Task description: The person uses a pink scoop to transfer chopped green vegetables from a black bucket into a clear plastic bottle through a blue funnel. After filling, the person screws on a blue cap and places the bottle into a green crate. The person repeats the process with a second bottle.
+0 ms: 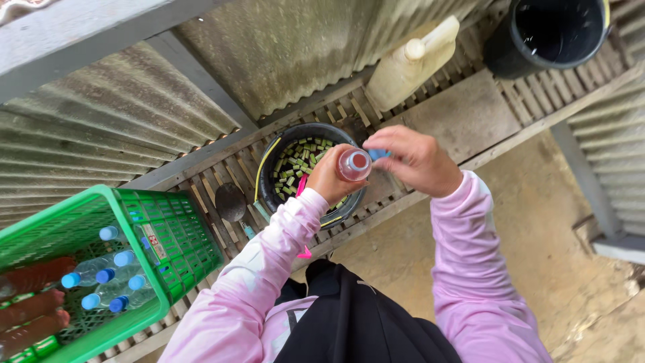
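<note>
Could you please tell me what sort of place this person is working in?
Probably a rustic outdoor work shed: corrugated metal walls, a slatted wooden bench and a dirt floor.

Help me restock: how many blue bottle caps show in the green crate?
6 blue caps in the green crate: one nearest the rim, one below it, one, one, one, one. More may be hidden beyond the frame's edge.
</note>
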Tool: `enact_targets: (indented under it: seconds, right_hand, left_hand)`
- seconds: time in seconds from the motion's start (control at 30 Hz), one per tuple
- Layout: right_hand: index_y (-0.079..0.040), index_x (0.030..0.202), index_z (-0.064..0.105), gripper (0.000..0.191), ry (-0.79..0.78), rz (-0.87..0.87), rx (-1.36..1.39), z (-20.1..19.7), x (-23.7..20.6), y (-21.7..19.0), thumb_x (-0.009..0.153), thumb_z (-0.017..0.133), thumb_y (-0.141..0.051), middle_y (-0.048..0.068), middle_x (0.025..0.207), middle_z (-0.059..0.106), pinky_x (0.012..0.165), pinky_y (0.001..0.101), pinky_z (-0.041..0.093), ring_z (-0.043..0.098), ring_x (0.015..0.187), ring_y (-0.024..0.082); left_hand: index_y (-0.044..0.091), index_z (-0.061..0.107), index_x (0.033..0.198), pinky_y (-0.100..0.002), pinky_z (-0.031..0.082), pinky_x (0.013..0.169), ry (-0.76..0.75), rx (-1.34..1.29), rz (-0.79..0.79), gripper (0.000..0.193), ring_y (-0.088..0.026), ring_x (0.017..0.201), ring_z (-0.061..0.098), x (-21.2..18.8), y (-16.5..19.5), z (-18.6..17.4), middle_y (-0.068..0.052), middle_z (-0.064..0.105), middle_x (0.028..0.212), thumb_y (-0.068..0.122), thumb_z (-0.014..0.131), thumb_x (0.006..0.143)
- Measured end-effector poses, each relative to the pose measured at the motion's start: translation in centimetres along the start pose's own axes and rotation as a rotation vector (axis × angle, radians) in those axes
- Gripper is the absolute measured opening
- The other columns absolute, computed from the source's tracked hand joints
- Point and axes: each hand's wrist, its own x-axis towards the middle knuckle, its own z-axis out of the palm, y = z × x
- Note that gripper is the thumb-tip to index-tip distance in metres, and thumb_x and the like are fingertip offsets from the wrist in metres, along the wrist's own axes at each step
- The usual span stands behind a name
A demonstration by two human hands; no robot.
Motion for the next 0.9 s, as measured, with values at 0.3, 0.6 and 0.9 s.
enact_targets:
  seconds: [0.3,0.6,0.9]
  right_hand:
    - [-0.012,0.109,0.073,0.028,-0.276,-0.224,-0.344,2.1,3.4,-10.2,0.081,0.077,-0.013,0.004,0.110,0.072,0.080,0.0368,0.057,0.070,0.097,0.027]
    - [-0.012,0.102,0.073,0.024,-0.427,-0.396,-0.461,4.2,6.1,-13.0,0.078,0.078,-0.014,0.001,0.104,0.073,0.076,0.0354,0.058,0.070,0.091,0.025]
    - [-0.008,0.104,0.068,0.024,-0.341,-0.397,-0.718,8.0,5.9,-15.5,0.081,0.073,-0.009,0.006,0.090,0.063,0.067,0.0342,0.056,0.066,0.086,0.024]
  left_hand:
    - [0.010,0.058,0.127,-0.038,0.053,0.097,-0.059,-0.017,-0.007,0.078,-0.031,0.114,0.065,-4.4,1.5,-4.8,-0.012,0.066,0.121,0.031,0.094,0.060]
    - [0.011,0.060,0.125,-0.038,0.053,0.097,-0.113,-0.020,-0.022,0.078,-0.029,0.114,0.067,-6.3,1.5,-8.6,-0.010,0.068,0.120,0.031,0.093,0.058]
    - [0.011,0.063,0.120,-0.039,0.053,0.096,0.022,0.016,0.056,0.070,-0.031,0.113,0.065,-6.9,-0.4,-10.3,-0.010,0.068,0.117,0.028,0.095,0.059]
